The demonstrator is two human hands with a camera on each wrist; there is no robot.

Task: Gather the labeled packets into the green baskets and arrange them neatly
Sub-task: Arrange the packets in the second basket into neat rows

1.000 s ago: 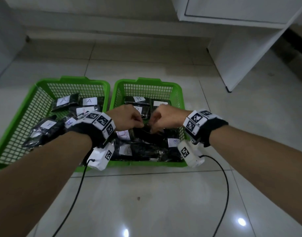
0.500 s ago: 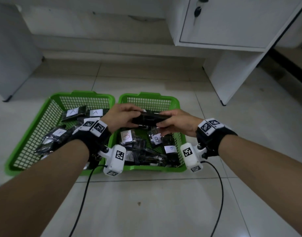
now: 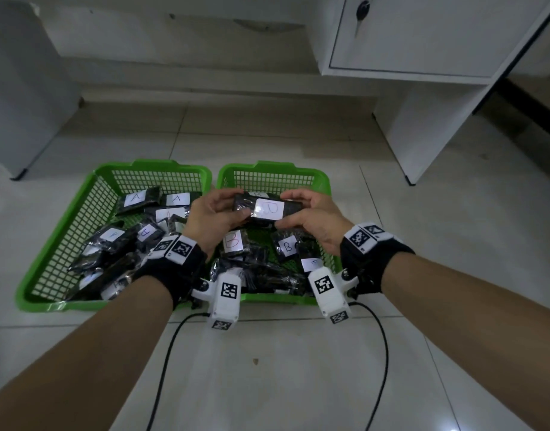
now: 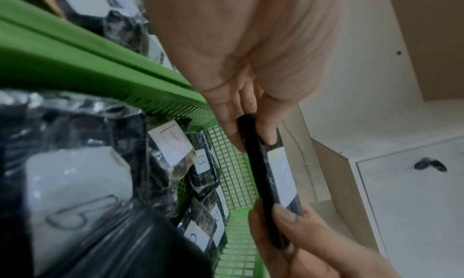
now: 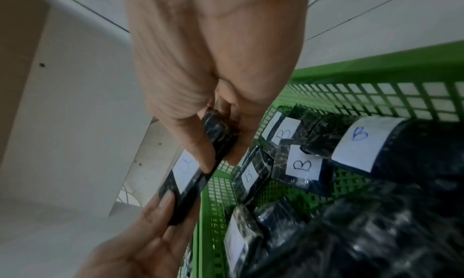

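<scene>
Pale floor tiles (image 3: 298, 368) carry two green baskets side by side. Above the right basket (image 3: 273, 172) a black packet marked B (image 3: 266, 209) is pinched at its ends by the left hand (image 3: 211, 219) and right hand (image 3: 314, 219). More B packets (image 3: 286, 247) lie loose inside; the left basket (image 3: 65, 228) holds A packets (image 3: 174, 199).
</scene>
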